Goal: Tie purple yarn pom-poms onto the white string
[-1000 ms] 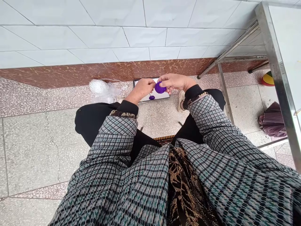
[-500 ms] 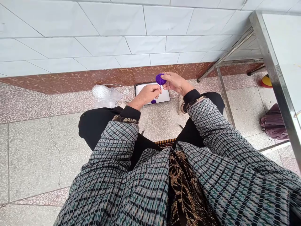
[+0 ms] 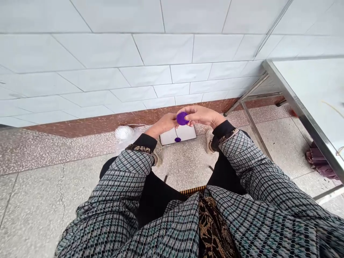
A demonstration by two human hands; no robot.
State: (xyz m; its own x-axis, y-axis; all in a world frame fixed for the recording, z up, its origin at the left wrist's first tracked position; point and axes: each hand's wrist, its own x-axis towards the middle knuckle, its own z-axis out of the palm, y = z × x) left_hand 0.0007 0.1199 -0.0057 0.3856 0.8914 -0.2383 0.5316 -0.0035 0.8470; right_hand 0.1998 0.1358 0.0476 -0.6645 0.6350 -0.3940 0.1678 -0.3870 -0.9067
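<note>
A small purple ball of yarn (image 3: 182, 118) is held up in front of me, its round face toward the camera. My right hand (image 3: 201, 115) is closed on it, with the thumb across its right side. My left hand (image 3: 167, 122) is at the ball's left edge, fingers pinched together; the ball partly hides their tips. A thin dark strand runs down from the left fingertips to a second purple piece (image 3: 177, 139), apparently yarn too. That piece lies on a white board (image 3: 189, 134) with a dark edge, on the floor below my hands.
White yarn in a clear plastic bag (image 3: 124, 134) lies left of the board, against the tiled wall (image 3: 166, 50). A metal-framed table (image 3: 301, 96) stands at the right, with dark purplish cloth (image 3: 321, 161) beneath it. My shoes flank the board.
The view has tilted up, showing more wall. My left hand has come up against the ball, and the ball's face has turned toward me. The strand down to the board now shows.
</note>
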